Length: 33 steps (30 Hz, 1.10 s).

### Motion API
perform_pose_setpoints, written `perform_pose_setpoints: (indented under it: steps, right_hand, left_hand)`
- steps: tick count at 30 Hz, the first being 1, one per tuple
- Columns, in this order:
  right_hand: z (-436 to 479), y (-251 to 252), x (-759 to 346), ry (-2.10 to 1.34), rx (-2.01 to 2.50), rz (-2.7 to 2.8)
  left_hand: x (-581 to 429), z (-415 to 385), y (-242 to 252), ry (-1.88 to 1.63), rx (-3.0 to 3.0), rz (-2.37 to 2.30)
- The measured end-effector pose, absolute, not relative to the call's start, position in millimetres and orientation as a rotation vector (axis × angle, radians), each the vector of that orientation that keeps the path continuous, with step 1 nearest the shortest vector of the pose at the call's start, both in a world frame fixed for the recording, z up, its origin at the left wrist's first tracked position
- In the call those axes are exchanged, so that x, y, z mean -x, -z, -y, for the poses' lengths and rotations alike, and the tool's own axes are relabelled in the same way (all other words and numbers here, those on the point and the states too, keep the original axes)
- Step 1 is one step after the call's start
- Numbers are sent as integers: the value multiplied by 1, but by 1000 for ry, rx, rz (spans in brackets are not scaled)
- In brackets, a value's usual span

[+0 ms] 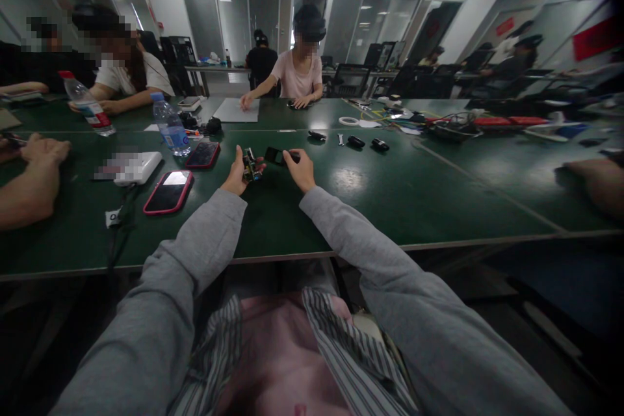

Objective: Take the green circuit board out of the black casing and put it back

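Note:
My left hand (pixel 237 174) is closed around a small electronic part with metal and green bits (pixel 250 166), held just above the green table (pixel 370 195). My right hand (pixel 301 169) grips a small flat black device (pixel 275 156) by its right end, close to the left hand's part. Both arms wear grey sleeves and reach forward from the table's near edge.
Two phones in red cases (pixel 168 192) (pixel 203 155), a white box (pixel 132 168) and two water bottles (pixel 170 125) (pixel 88 104) lie to the left. Small black parts (pixel 355 141) and a tape roll (pixel 348 121) lie beyond. Other people sit opposite and at both sides.

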State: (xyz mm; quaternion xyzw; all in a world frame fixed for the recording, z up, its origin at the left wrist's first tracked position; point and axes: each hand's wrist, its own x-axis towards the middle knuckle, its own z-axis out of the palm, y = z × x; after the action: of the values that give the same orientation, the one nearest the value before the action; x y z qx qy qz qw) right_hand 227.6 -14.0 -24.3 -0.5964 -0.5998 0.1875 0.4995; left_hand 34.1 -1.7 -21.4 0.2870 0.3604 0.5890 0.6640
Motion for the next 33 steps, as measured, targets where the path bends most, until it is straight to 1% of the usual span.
perform_pose_setpoints:
  steps: [6,11,14,22,29,33]
  right_hand:
    - [5,31,-234,-711,1555,1461]
    - [-1,32,-238,-769,1562,1468]
    - [-5,34,-239,-725,1576,1504]
    - [-3,30,-243,-433,1792,1638]
    - [7,20,-242,-332,1825,1688]
    - [8,18,-243,-345,1813,1714]
  left_hand:
    - [-26,1,14,-1345,-571,-778]
    - [-24,1,12,-1347,-547,-776]
    - [-24,3,10,-1351,-546,-765]
    - [-21,2,10,-1339,-522,-676]
    - [-21,4,9,-1312,-545,-652]
    - [-22,7,5,-1291,-546,-639]
